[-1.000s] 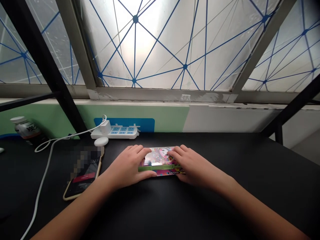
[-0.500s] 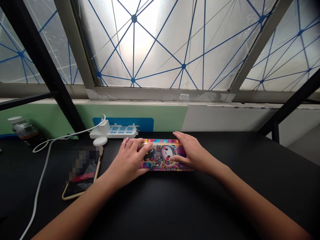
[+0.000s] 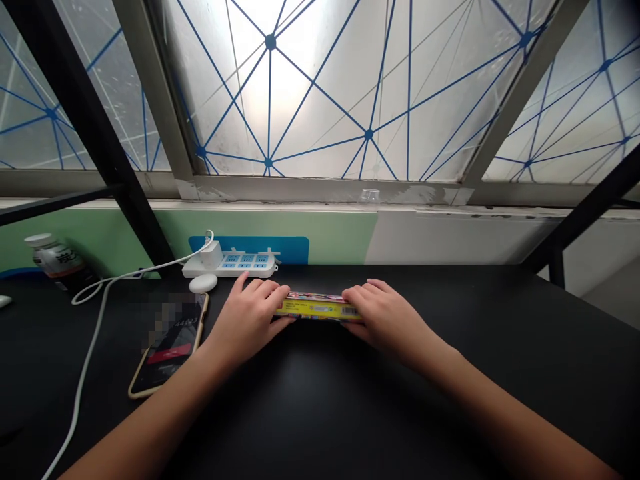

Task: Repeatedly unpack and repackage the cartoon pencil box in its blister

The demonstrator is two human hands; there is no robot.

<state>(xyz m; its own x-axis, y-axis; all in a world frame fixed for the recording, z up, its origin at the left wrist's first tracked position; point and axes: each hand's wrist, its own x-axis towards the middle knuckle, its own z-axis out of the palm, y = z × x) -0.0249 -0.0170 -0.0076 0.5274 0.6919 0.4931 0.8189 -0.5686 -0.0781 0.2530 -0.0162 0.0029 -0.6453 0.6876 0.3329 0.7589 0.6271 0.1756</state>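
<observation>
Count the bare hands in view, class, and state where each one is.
2. The left hand holds the left end of the yellow-sided box; the right hand holds its right end. No other hand shows.

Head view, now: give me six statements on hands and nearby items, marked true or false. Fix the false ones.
1. The left hand and right hand hold the box at opposite ends. True.
2. The box side facing the camera is blue. False: mostly yellow.
3. The phone lies nearer the left hand than the right. True.
4. The phone lies screen down. False: screen up.
5. A white adapter is plugged into the power strip. True.
6. The power strip sits right of the right hand. False: left of it.
</observation>
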